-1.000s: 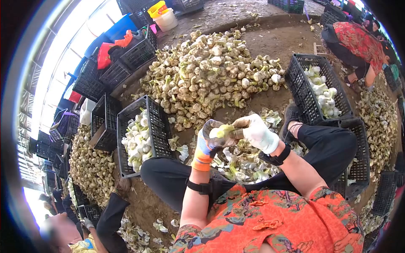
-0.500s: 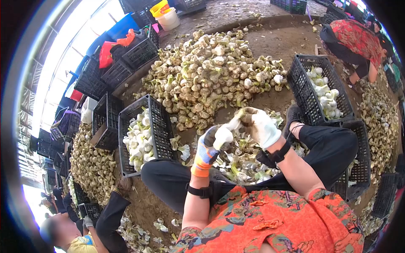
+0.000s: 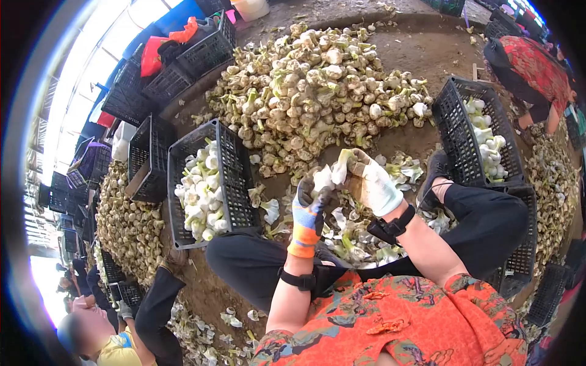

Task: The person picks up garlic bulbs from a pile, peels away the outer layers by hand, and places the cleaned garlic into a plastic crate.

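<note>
My left hand (image 3: 309, 210), in an orange, blue and grey glove, is closed around a white garlic bulb (image 3: 322, 179). My right hand (image 3: 372, 185), in a white glove with dark fingertips, pinches the pale skin and stalk (image 3: 342, 166) beside that bulb. Whether this skin still joins the bulb is hard to make out. Below both hands, between my legs, lies a heap of loose peelings (image 3: 354, 239). Beyond them rises a big pile of unpeeled garlic (image 3: 299, 91).
A black crate (image 3: 241, 183) of white bulbs stands at my left, another crate (image 3: 448, 131) of them at my right. A person in yellow (image 3: 116, 351) sits lower left; one in red (image 3: 531, 67) bends over upper right. More crates (image 3: 204, 58) line the left.
The view has shifted slightly. My hands stay close together; the skin and stalk in my right fingers now stand more upright beside the bulb, instead of stretching sideways from it.
</note>
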